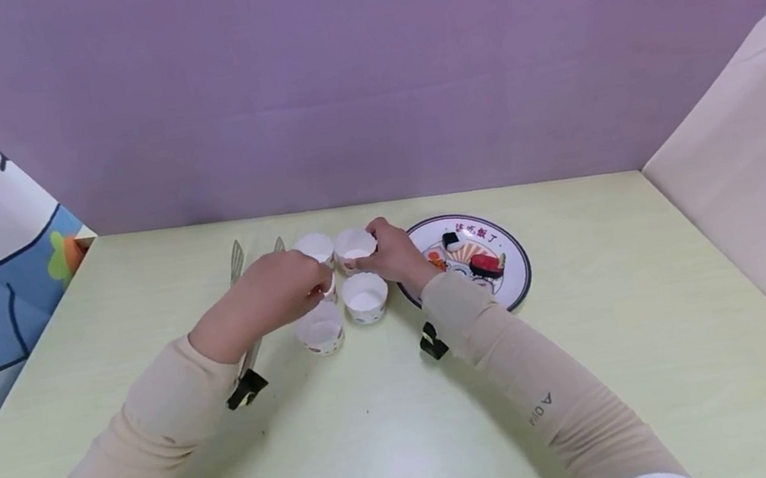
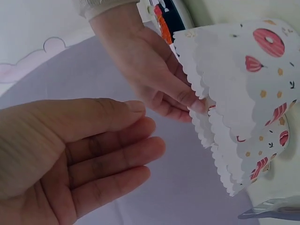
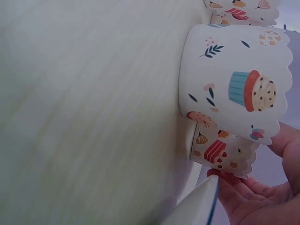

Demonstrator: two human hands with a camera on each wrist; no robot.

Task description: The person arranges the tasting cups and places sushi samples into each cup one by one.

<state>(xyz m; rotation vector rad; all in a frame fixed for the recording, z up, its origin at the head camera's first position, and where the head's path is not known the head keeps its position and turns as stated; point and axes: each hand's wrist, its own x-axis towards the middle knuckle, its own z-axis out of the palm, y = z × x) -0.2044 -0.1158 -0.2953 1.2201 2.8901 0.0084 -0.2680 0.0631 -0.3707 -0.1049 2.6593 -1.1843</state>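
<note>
Several white paper baking cups with printed sweets stand close together on the table. My right hand (image 1: 396,252) holds the back right cup (image 1: 354,242) at its rim, thumb on the near side and fingers on the far side. In the right wrist view, those fingers (image 3: 229,183) rest against that cup (image 3: 225,147), behind a nearer cup (image 3: 234,79) with a cupcake print. My left hand (image 1: 277,286) hovers over the left cups, partly hiding the middle one. Its fingers (image 2: 117,154) are loosely bent in the left wrist view, with nothing between them and the thumb.
A dark-rimmed plate (image 1: 521,283) carrying sushi-like pieces (image 1: 485,265) lies right of the cups, partly under my right forearm. Left of the cups lie tongs (image 1: 236,262), partly hidden by my left hand. A purple panel (image 1: 361,107) closes off the table's back edge.
</note>
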